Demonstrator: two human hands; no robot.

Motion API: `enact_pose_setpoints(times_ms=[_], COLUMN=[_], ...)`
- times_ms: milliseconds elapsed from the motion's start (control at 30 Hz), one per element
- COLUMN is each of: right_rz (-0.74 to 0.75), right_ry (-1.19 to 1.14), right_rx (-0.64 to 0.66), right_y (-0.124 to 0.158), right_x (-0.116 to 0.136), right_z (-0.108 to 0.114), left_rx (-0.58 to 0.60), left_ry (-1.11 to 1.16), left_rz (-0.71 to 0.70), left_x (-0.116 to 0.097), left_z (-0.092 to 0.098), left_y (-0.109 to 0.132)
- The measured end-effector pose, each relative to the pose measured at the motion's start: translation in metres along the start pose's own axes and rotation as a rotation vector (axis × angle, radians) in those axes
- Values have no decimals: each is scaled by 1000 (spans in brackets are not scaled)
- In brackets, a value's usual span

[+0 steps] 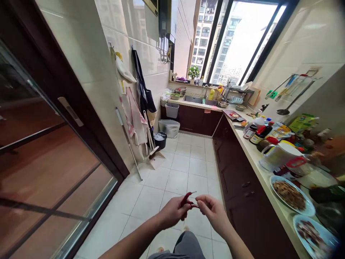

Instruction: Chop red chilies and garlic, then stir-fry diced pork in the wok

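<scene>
Red chili peppers (185, 197) are held in front of me, above the tiled floor, by my left hand (172, 213). Its fingers are closed around them, and one pepper points up with its pale stem showing. Close beside it, my right hand (215, 213) is pinched at the stem end of another thin red pepper (194, 206), which spans the small gap between both hands. How many peppers lie inside my left fist is hidden.
To my right runs a counter (254, 169) with a meat plate (309, 233), a plate of brown strips (289, 194), bottles (258, 135) and a cutting board (234, 116). A sink (194, 99) sits under the window. Brooms (151, 136) and a black bin (160, 141) stand left.
</scene>
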State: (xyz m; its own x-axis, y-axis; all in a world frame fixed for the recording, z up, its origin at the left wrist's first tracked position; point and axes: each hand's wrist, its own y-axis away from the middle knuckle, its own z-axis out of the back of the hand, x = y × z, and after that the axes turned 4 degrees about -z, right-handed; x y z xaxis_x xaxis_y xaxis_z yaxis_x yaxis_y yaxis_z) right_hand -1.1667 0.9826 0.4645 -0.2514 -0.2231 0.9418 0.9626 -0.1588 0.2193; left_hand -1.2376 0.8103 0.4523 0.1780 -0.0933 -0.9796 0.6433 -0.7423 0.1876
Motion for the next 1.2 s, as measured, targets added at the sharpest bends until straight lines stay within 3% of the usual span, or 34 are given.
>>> enact_pose_setpoints(times_ms=[100,200,400,500,600,700,800,1000,1200], right_rz=[25,164,356,224,12,-67,-98,-163,-129], right_ry=[169,322,338,49,-194,-201,-225,-223,-134], right_rx=[44,107,417,609,656,524,445,667,725], right_y=[-73,-148,-288,-354,-421,-495,-573,-727,-854], right_x=[-4,0,58,81,87,85,87,127,181], right_z=[9,31,94,108,110,107,94,40,-8], left_rx=[21,48,334,414,324,189,156,214,169], left_ry=[-123,-145,156,326,471,546,582,517,577], left_rz=[19,27,145,170,161,88,54,178,278], left_x=[-2,-13,-63,-81,-87,-87,-86,-86,-107], left_z=[30,63,138,173,209,251,305,437,553], left_y=[-61,-129,-256,-305,-351,-396,-443,-533,-589])
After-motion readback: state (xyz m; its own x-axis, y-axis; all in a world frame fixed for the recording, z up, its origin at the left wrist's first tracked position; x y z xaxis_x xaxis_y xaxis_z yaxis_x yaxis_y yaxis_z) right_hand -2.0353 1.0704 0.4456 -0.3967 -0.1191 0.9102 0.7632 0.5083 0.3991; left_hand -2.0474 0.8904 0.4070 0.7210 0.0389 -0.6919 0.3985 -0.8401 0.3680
